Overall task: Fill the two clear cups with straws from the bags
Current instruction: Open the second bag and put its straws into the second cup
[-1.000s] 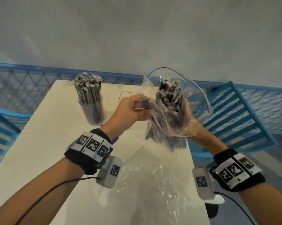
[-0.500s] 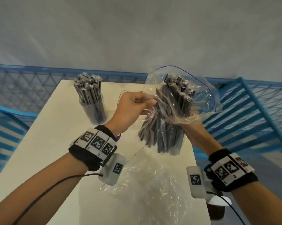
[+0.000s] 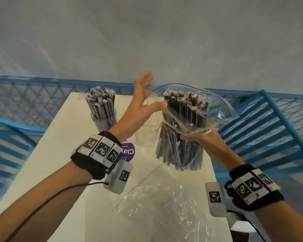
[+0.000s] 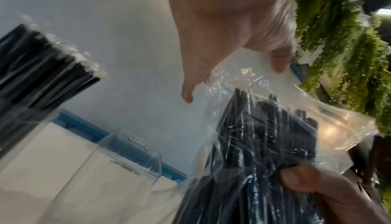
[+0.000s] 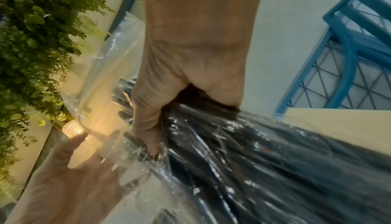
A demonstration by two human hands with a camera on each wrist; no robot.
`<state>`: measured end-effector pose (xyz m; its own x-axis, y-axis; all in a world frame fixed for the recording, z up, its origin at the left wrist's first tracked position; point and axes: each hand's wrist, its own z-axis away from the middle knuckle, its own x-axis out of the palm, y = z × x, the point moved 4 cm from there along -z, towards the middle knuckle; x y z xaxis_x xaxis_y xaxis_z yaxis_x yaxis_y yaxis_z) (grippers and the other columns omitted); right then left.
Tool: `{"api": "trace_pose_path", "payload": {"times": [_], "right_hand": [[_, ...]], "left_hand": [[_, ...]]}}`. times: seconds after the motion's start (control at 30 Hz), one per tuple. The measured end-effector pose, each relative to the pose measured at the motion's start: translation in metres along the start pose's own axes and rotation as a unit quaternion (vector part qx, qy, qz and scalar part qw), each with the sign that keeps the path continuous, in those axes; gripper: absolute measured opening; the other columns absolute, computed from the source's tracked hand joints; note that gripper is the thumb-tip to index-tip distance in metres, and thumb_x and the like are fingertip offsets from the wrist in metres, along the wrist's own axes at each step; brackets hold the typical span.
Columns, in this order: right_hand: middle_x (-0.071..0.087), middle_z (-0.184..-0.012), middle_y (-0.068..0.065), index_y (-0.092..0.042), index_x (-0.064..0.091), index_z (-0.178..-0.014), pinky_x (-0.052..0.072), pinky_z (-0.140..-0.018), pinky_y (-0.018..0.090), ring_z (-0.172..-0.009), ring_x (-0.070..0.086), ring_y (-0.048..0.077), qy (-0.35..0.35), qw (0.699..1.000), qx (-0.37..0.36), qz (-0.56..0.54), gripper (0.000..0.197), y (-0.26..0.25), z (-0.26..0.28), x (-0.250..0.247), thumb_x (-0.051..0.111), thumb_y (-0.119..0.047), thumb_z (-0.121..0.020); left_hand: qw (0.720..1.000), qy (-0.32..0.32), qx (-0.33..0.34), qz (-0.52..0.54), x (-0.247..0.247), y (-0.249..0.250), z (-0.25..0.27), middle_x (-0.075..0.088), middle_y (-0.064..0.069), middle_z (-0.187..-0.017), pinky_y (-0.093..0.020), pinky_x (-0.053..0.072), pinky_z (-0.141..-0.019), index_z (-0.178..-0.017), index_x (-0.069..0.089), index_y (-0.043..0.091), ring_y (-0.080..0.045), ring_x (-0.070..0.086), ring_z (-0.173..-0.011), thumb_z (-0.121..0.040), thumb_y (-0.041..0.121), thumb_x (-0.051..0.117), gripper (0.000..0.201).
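My right hand (image 3: 200,137) grips a bundle of black straws (image 3: 183,119) through a clear zip bag (image 3: 220,109), held upright above the table with its mouth open. In the right wrist view the right hand (image 5: 169,110) wraps the bagged straws (image 5: 275,160). My left hand (image 3: 145,96) is spread flat beside the bag's mouth, thumb against the plastic. In the left wrist view the left hand (image 4: 232,43) hovers over the bag (image 4: 317,127). One clear cup (image 3: 104,119) at the back left is packed with straws. The other clear cup (image 3: 146,131) stands empty behind the bag, also seen as the empty cup (image 4: 129,154).
An empty clear bag (image 3: 164,205) lies crumpled on the white table (image 3: 51,163) near me. A purple round label (image 3: 128,151) lies by my left wrist. Blue mesh railing (image 3: 33,102) runs behind the table, and blue slatted chairs (image 3: 262,137) stand to both sides.
My left hand has let go of the bag's edge and spread open, rising beside the mouth. The right hand has turned the bagged straws more upright.
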<state>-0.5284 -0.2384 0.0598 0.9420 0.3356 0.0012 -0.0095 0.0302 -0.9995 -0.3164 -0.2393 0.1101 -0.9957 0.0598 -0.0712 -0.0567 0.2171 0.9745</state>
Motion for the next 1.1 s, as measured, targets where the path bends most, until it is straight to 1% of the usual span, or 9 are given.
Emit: {"api": "trace_pose_path", "payload": {"times": [0.13,0.23,0.37,0.53,0.63,0.73,0.83,0.93,1.1], "right_hand": [[0.072,-0.110,0.001,-0.008,0.059,-0.122,0.056,-0.089,0.032,-0.102,0.068,0.013,-0.013,1.000,-0.018,-0.019,0.056,-0.009,-0.007,0.001,0.076,0.003,-0.070],[0.074,-0.103,-0.002,-0.019,0.068,-0.110,0.058,-0.078,0.029,-0.096,0.070,0.014,-0.005,0.999,-0.039,-0.023,0.053,-0.026,-0.015,0.005,0.086,-0.029,-0.061],[0.064,-0.119,0.023,0.002,0.058,-0.122,0.052,-0.092,0.046,-0.109,0.063,0.036,-0.047,0.999,-0.024,-0.004,0.050,-0.023,-0.025,0.003,0.069,-0.003,-0.073],[0.066,-0.116,0.019,0.002,0.057,-0.121,0.055,-0.089,0.040,-0.107,0.065,0.030,-0.067,0.997,0.013,0.027,0.048,-0.014,-0.022,0.000,0.068,-0.004,-0.075],[0.071,-0.100,0.014,0.009,0.059,-0.108,0.055,-0.084,0.037,-0.094,0.068,0.023,-0.039,0.996,0.052,0.069,0.037,-0.014,-0.022,-0.011,0.070,0.000,-0.074],[0.073,-0.089,0.007,0.001,0.065,-0.091,0.054,-0.083,0.033,-0.087,0.068,0.020,-0.035,0.993,0.063,0.095,0.020,-0.015,-0.021,-0.018,0.068,0.004,-0.071],[0.074,-0.091,0.003,-0.010,0.066,-0.094,0.054,-0.082,0.031,-0.090,0.069,0.019,-0.054,0.993,0.055,0.087,0.034,-0.018,-0.020,-0.012,0.073,0.001,-0.063],[0.074,-0.092,0.000,-0.014,0.063,-0.098,0.056,-0.075,0.021,-0.090,0.070,0.013,-0.071,0.993,0.020,0.088,0.040,-0.027,-0.022,0.000,0.070,0.003,-0.062],[0.070,-0.070,-0.004,-0.009,0.055,-0.091,0.051,-0.062,0.013,-0.066,0.068,0.001,-0.020,0.994,-0.002,0.110,0.029,-0.036,-0.033,-0.004,0.063,0.013,-0.075]], "left_hand": [[0.992,-0.100,-0.069,-0.029,0.019,-0.009,0.002,0.031,0.005,-0.153,-0.038,0.037,-0.106,-0.145,0.020,0.041,-0.011,0.042,-0.131,-0.075,0.044,0.069,0.085],[0.983,-0.154,-0.098,-0.018,0.046,-0.027,0.018,0.061,0.011,-0.120,-0.013,0.046,-0.087,-0.128,0.047,0.027,0.008,0.059,-0.103,-0.086,0.039,0.056,0.045],[0.970,-0.198,-0.142,-0.018,0.061,-0.041,0.027,0.056,0.022,-0.113,0.003,0.039,-0.074,-0.136,0.043,0.020,0.022,0.053,-0.095,-0.088,0.047,0.037,0.056],[0.928,-0.310,-0.163,-0.125,0.051,-0.044,0.024,0.046,-0.001,-0.142,-0.023,0.036,-0.099,-0.142,0.037,0.025,-0.018,0.041,-0.128,-0.081,0.066,0.021,0.075],[0.951,-0.218,-0.196,-0.101,0.019,-0.034,0.009,0.034,-0.005,-0.151,-0.045,0.037,-0.107,-0.148,0.024,0.030,-0.025,0.040,-0.131,-0.077,0.073,0.017,0.083],[0.989,-0.031,-0.137,0.053,-0.016,-0.018,-0.010,0.049,-0.004,-0.133,-0.043,0.054,-0.090,-0.136,0.037,0.032,-0.020,0.060,-0.108,-0.094,0.049,0.044,0.046],[0.997,0.007,-0.079,0.002,-0.023,-0.019,-0.022,0.064,-0.004,-0.106,-0.027,0.058,-0.068,-0.099,0.062,0.011,-0.012,0.067,-0.080,-0.089,-0.001,0.060,0.016],[0.992,-0.020,-0.105,-0.065,-0.013,-0.038,-0.020,0.068,-0.010,-0.107,-0.021,0.056,-0.065,-0.106,0.066,0.000,-0.017,0.065,-0.075,-0.086,-0.012,0.054,0.026],[0.968,-0.185,-0.168,-0.014,0.032,-0.063,0.017,0.068,-0.006,-0.114,-0.030,0.053,-0.089,-0.124,0.058,0.010,-0.017,0.065,-0.102,-0.083,0.005,0.069,0.043]]}}
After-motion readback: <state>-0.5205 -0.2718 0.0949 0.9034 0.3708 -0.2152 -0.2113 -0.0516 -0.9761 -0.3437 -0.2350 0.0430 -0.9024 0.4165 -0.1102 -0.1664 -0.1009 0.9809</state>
